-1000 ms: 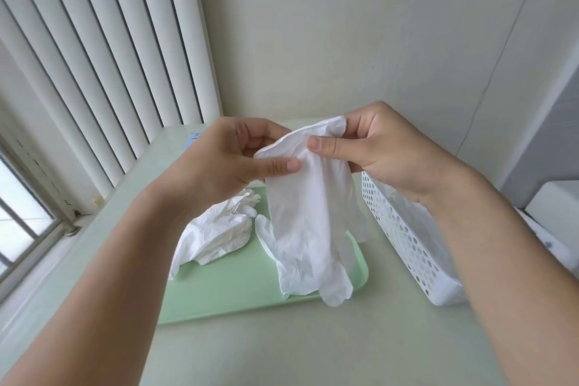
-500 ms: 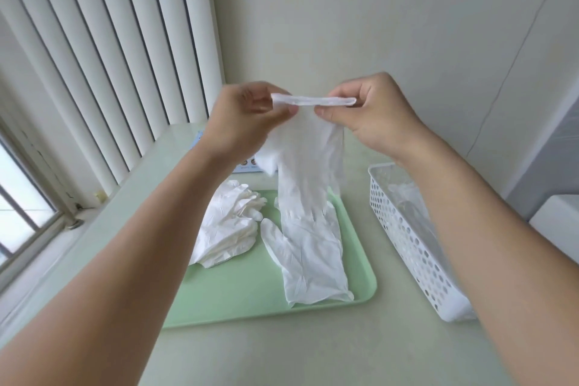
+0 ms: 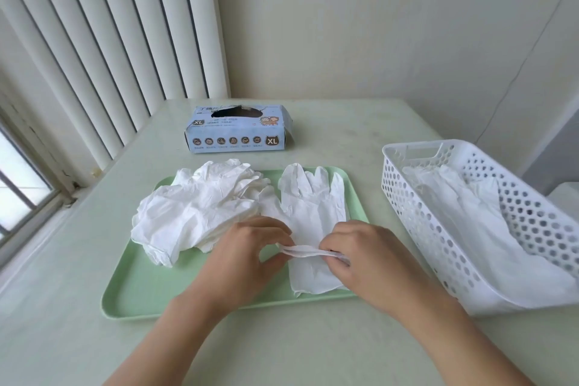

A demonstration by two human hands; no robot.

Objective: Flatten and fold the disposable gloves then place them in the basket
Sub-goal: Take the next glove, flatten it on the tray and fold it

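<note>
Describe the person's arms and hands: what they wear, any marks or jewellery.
Both forearms are bare right to the bottom edge of the view; no sleeve shows. The left hand and right hand wear no gloves, and no rings, watch or bracelet can be seen. Nails look short and unpainted. No marks are visible.

left hand (image 3: 247, 255): covers the near edge of the glove pile (image 3: 194, 213); fingertips tucked out of sight.
right hand (image 3: 372, 263): hides part of the flat glove (image 3: 313, 213) cuff.
basket (image 3: 416, 229): right side cut off by the frame edge.
glove box (image 3: 238, 131): small print unreadable.
forearms: cut off at the bottom edge.
</note>
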